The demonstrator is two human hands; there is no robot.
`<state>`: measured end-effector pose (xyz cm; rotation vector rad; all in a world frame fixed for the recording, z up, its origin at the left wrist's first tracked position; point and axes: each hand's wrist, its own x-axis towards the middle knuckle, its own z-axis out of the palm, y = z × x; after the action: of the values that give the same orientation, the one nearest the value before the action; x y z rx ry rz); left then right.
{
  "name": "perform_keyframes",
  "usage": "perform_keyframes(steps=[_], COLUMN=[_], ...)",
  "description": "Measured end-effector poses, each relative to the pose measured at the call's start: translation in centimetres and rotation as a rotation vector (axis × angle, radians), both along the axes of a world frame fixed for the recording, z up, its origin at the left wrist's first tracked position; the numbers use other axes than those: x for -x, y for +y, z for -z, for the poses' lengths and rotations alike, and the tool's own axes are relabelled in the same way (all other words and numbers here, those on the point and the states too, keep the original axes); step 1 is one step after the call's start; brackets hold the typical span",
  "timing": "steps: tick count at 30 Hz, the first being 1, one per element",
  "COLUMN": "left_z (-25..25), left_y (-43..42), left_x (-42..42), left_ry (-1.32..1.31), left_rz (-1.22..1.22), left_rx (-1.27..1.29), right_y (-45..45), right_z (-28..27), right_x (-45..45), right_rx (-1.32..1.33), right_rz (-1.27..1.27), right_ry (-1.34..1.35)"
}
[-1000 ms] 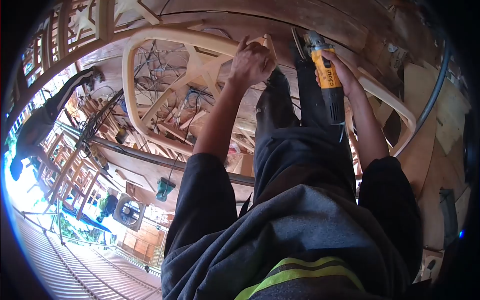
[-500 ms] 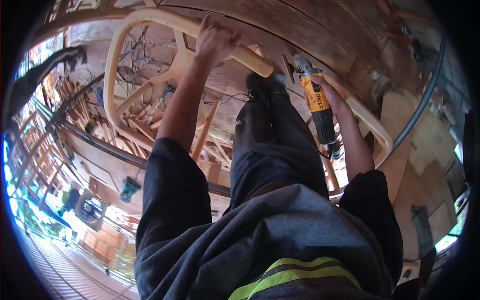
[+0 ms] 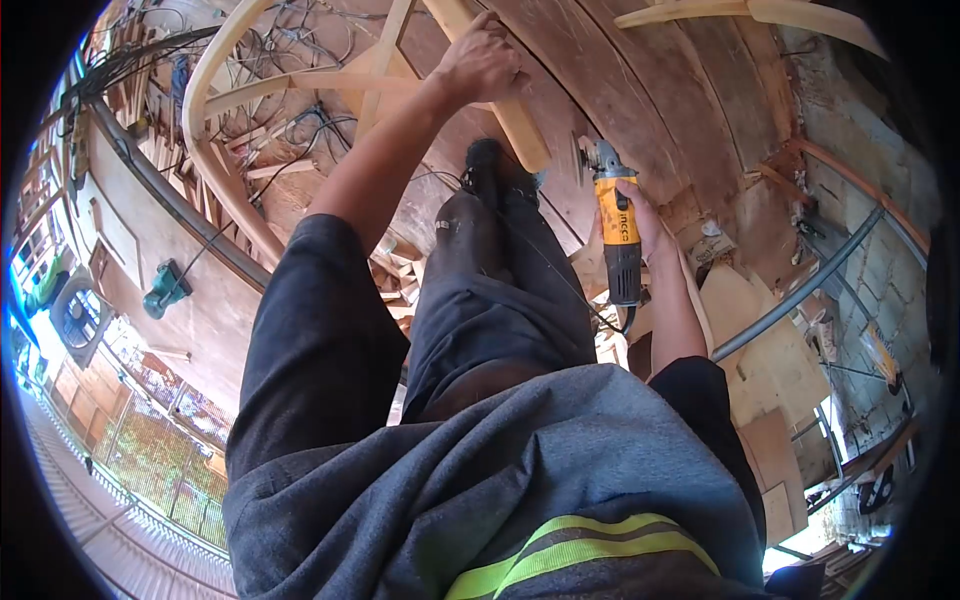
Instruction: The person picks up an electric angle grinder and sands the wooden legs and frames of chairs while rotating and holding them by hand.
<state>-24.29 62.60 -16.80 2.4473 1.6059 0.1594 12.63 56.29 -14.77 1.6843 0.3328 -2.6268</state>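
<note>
My left hand [image 3: 484,66] is closed around a pale wooden bar [image 3: 522,135], whose blunt end points toward my feet. The bar appears to belong to a curved wooden frame [image 3: 203,85] on the left, though the join lies out of view. In my right hand [image 3: 648,222] is a yellow and black angle grinder [image 3: 621,235], held by its body with the head pointing up and away. Its disc [image 3: 582,155] is seen nearly edge-on, a short gap to the right of the bar's end. Whether the disc spins cannot be told.
My shoes [image 3: 484,155] stand on brown wooden boards [image 3: 600,60]. Tangled cables [image 3: 300,125] and wood scraps lie at left. A grey pipe [image 3: 800,295] curves along the right, near plywood sheets [image 3: 770,345]. A fan [image 3: 80,318] and a green tool [image 3: 166,289] are at far left.
The view has turned, and the frame now sits higher and partly out of sight. My left hand and the bar appear further right; the grinder stays in my right hand, more upright.
</note>
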Motion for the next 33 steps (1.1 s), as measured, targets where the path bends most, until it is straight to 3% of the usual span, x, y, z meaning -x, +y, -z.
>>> perform_keyframes(steps=[2, 4, 6, 7, 8, 10, 11, 12, 14, 15, 17, 33], left_z=[0.2, 0.4, -2.1, -5.8, -3.4, 3.4, 3.1, 2.6, 1.9, 2.1, 3.1, 3.0], left_y=[0.7, 0.6, 1.9, 3.2, 2.4, 0.0, 0.2, 0.1, 0.1, 0.2, 0.7, 0.4], left_x=[-0.2, -2.0, -3.1, -2.7, -2.8, -2.9, -3.9, -4.2, -4.4, -4.8, -4.8, -4.9], left_ry=[0.058, 0.102, 0.02, -0.088, -0.083, -0.53, -0.722, -0.72, -0.38, -0.381, -0.529, -0.564], left_rz=[-0.046, -0.076, -0.323, -0.313, -0.314, -0.452, -0.655, -0.659, -0.93, -0.94, -1.231, -1.2], left_rx=[0.006, 0.036, 0.418, 0.664, 0.663, -0.501, -0.57, -0.567, -0.524, -0.52, -0.424, -0.305], right_y=[0.0, -0.6, -0.7, -0.7, -0.4, 0.8, 1.4, 2.0, 3.2, 3.5, 3.7, 4.2], right_z=[0.4, 1.2, 1.5, 1.8, 2.1, 2.1, 1.7, 1.4, 0.8, 1.6, 1.8, 6.5], right_x=[-0.3, -1.0, -0.9, -0.8, -0.7, -0.5, -0.2, 0.1, 0.3, -0.2, -0.1, 0.4], right_rx=[-0.084, -0.005, -0.026, -0.039, -0.056, -0.059, -0.067, -0.094, -0.083, -0.115, -0.105, 0.001], right_rz=[-0.074, -0.076, -0.089, -0.105, -0.124, -0.128, -0.128, -0.115, -0.161, -0.198, -0.212, -0.294], right_ry=[0.051, 0.029, -0.007, 0.021, 0.051, 0.071, 0.072, 0.074, 0.027, 0.003, 0.015, 0.034])
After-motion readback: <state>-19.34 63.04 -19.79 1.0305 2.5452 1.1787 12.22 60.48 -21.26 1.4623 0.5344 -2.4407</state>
